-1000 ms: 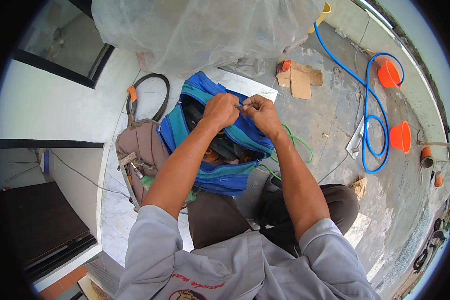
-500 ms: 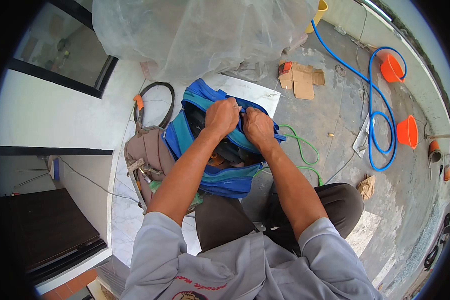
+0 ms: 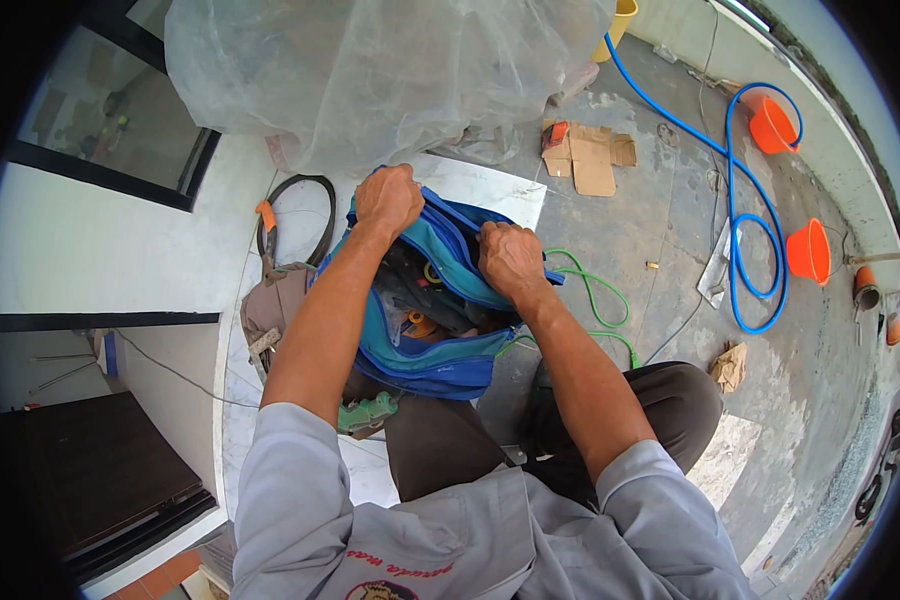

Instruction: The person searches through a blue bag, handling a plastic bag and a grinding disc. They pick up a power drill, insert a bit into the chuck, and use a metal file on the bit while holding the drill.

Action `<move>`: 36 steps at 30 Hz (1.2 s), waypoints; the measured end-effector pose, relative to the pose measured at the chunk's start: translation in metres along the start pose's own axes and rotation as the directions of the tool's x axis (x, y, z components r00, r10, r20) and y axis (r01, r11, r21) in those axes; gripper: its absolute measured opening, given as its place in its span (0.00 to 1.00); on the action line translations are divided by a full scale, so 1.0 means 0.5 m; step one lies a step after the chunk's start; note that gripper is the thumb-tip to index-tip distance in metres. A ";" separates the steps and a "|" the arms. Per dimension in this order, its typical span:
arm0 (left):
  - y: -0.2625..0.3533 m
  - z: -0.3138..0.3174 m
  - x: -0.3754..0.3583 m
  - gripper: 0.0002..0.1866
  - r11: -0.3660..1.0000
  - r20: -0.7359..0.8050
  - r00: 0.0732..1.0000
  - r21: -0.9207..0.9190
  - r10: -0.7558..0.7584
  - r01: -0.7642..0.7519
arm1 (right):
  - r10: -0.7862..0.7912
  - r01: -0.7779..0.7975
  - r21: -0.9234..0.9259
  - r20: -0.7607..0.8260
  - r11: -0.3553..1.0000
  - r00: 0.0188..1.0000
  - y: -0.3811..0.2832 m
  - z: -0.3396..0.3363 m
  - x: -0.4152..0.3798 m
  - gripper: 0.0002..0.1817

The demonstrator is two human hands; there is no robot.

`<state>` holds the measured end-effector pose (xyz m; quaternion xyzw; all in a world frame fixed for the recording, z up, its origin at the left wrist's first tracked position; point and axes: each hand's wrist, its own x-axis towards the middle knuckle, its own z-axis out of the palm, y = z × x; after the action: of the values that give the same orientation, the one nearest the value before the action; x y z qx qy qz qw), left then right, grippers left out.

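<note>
A blue and teal bag [image 3: 425,372] stands unzipped in front of my knees. My left hand [image 3: 390,200] is closed on the far left edge of its opening. My right hand [image 3: 511,262] grips the rim on the right, fingers curled over the fabric. Between my hands the mouth gapes wide. Inside lie dark tools that I cannot make out singly and an orange round piece [image 3: 418,324]. A brown bag [image 3: 273,305] leans against the left side, partly covered by my left forearm.
Plastic sheeting [image 3: 370,80] hangs beyond the bag. A black cable loop [image 3: 332,215] lies left; a green cord [image 3: 592,290] runs right. Further right are flattened cardboard [image 3: 592,170], a blue hose [image 3: 732,230] and orange buckets [image 3: 808,252]. A crumpled paper bag [image 3: 729,368] lies near my knee.
My left hand has moved left and away from my right hand, along the rim to the far left edge. The opening is wider, and more of the contents shows.
</note>
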<state>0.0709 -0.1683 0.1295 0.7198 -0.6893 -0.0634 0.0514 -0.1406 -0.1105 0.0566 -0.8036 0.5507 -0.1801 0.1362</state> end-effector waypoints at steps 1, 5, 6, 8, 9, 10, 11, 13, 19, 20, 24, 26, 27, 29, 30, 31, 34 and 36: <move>-0.024 0.001 0.010 0.13 1.000 -0.022 0.999 -0.004 -0.025 0.025 | -0.005 0.005 0.003 0.008 1.000 1.000 0.003 -0.005 -0.001 0.11; -0.089 0.011 0.043 0.13 0.989 -0.015 0.989 -0.018 -0.145 0.144 | -0.053 0.052 0.012 0.035 0.999 0.998 -0.005 -0.015 0.006 0.10; -0.081 0.013 0.039 0.13 0.994 -0.096 0.990 -0.034 -0.104 0.101 | 0.002 -0.004 0.031 0.050 0.999 0.999 -0.006 -0.016 0.008 0.09; -0.032 0.020 0.011 0.13 0.998 -0.255 0.966 -0.059 -0.034 0.019 | 0.105 -0.112 0.066 0.091 0.992 0.990 0.009 -0.020 0.009 0.09; -0.002 0.017 -0.014 0.14 0.981 -0.370 0.928 -0.159 0.049 -0.115 | 0.133 -0.139 0.087 0.071 0.986 0.989 0.036 -0.004 0.008 0.09; 0.029 0.009 -0.043 0.15 0.956 -0.283 0.947 -0.201 0.152 -0.213 | 0.152 -0.164 0.097 0.113 0.982 0.982 0.046 -0.012 0.010 0.09; 0.056 0.007 -0.073 0.16 0.920 -0.200 0.946 -0.252 0.256 -0.302 | 0.168 -0.185 0.104 0.155 0.977 0.973 0.051 -0.029 0.015 0.10; 0.088 0.029 -0.129 0.22 0.870 -0.046 0.908 -0.270 0.416 -0.412 | 0.213 -0.235 0.101 0.192 0.967 0.958 0.053 -0.049 0.029 0.11; 0.036 0.064 -0.203 0.26 0.914 0.679 0.650 -0.079 0.342 -0.398 | 0.261 -0.257 0.102 -0.032 0.961 0.965 0.112 -0.051 0.062 0.10; 0.022 0.074 -0.214 0.24 0.910 0.644 0.680 -0.060 0.349 -0.410 | 0.272 -0.262 0.122 -0.073 0.957 0.960 0.119 -0.040 0.061 0.10; 0.020 0.050 -0.245 0.11 0.935 0.474 0.811 -0.095 0.344 -0.341 | 0.251 -0.214 0.206 -0.177 0.955 0.952 0.021 -0.102 0.066 0.12; 0.019 0.047 -0.250 0.10 0.938 0.392 0.852 -0.168 0.346 -0.303 | 0.114 -0.138 0.257 0.109 0.956 0.988 -0.027 -0.104 0.079 0.14; 0.018 0.054 -0.256 0.11 0.937 0.382 0.856 -0.173 0.348 -0.304 | 0.086 -0.142 0.274 0.206 0.951 0.975 -0.031 -0.083 0.081 0.14; 0.011 0.066 -0.270 0.14 0.937 0.360 0.867 -0.171 0.346 -0.303 | 0.097 -0.171 0.242 0.290 0.955 0.952 -0.014 -0.005 0.077 0.16; 0.008 0.064 -0.278 0.14 0.943 0.372 0.867 -0.178 0.330 -0.282 | 0.141 -0.200 0.195 0.281 0.960 0.949 0.011 0.042 0.066 0.17; 0.007 0.061 -0.287 0.14 0.947 0.386 0.867 -0.186 0.316 -0.262 | 0.187 -0.232 0.147 0.270 0.961 0.945 0.032 0.078 0.056 0.18; 0.001 0.076 -0.310 0.14 0.951 0.381 0.879 -0.226 0.285 -0.210 | 0.224 -0.234 0.015 0.231 0.972 0.947 0.070 0.129 0.015 0.20; -0.006 0.085 -0.320 0.15 0.951 0.385 0.882 -0.248 0.271 -0.184 | 0.267 -0.290 0.091 0.209 0.953 0.941 0.111 0.171 0.016 0.16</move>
<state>0.0605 -0.0078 0.0905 0.5943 -0.7543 -0.2785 -0.0151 -0.1466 -0.1361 -0.0423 -0.7214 0.6312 -0.1127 0.2616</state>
